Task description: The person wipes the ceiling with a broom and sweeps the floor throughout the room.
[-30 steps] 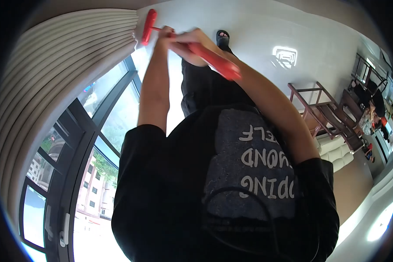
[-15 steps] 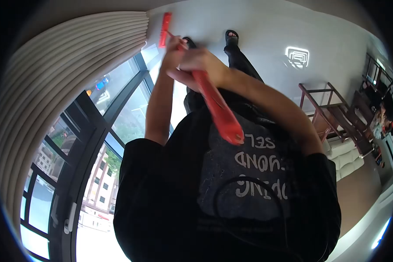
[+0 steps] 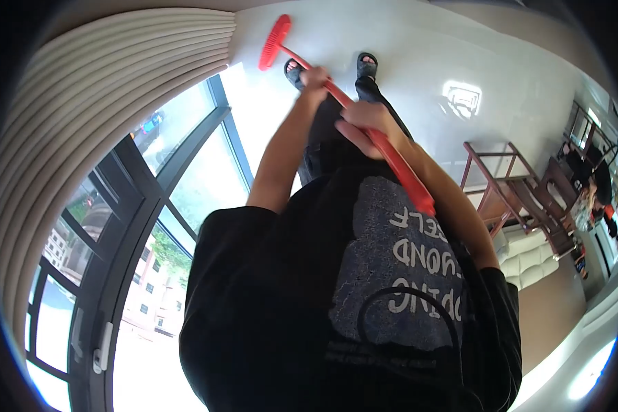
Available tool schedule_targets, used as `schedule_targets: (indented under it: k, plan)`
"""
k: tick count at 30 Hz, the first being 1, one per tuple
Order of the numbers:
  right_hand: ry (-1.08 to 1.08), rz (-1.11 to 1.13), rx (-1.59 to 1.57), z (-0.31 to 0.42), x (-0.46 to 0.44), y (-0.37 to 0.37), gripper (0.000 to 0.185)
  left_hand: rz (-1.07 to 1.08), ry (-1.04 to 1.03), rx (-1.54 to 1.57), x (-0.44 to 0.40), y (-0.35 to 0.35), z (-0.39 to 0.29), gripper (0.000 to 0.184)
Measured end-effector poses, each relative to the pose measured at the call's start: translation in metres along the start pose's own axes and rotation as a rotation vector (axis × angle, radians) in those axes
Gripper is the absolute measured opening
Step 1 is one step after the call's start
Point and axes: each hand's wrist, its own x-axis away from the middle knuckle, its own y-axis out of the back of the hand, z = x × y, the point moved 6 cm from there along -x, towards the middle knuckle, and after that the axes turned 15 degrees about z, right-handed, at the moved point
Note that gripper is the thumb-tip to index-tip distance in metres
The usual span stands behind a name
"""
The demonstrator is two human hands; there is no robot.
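Observation:
A red broom (image 3: pixel 408 175) runs slantwise in front of my body. Its red bristled head (image 3: pixel 276 42) is at the floor near the curtain, left of my feet. My left hand (image 3: pixel 314 79) is wrapped round the handle's lower, thinner part. Higher up, my right hand (image 3: pixel 371 123) is closed on the thicker part of the handle. The handle's free end lies in front of the printed black T-shirt (image 3: pixel 268 295). My feet, in dark slides (image 3: pixel 367 66), stand on the pale floor just right of the broom head.
A beige pleated curtain (image 3: pixel 117 75) hangs at the left, beside a dark-framed glass door (image 3: pixel 139 199) with a white handle (image 3: pixel 103 347). Wooden chairs (image 3: pixel 508 182) stand to the right, near a cream tufted cushion (image 3: pixel 529 261). Light reflects off the glossy floor (image 3: pixel 426 41).
Both hands and the handle's upper end have shifted right. The broom head has moved slightly right and turned, showing more of its bristles. Both hands keep their hold on the handle.

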Motion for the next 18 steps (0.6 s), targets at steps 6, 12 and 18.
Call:
schedule_targets:
  k: [6,12,18]
  plan:
    - [0.144,0.007,0.013,0.025,0.024,0.001,0.020,-0.186,0.013,0.160,0.066,-0.035,-0.017,0.011]
    - [0.285,0.077,0.110,0.056,-0.068,-0.008,0.025,-0.150,-0.169,0.215,0.084,0.018,-0.134,0.004]
    - [0.094,-0.058,-0.010,0.010,-0.123,-0.006,0.031,-0.047,-0.121,0.340,0.020,0.063,-0.169,0.007]
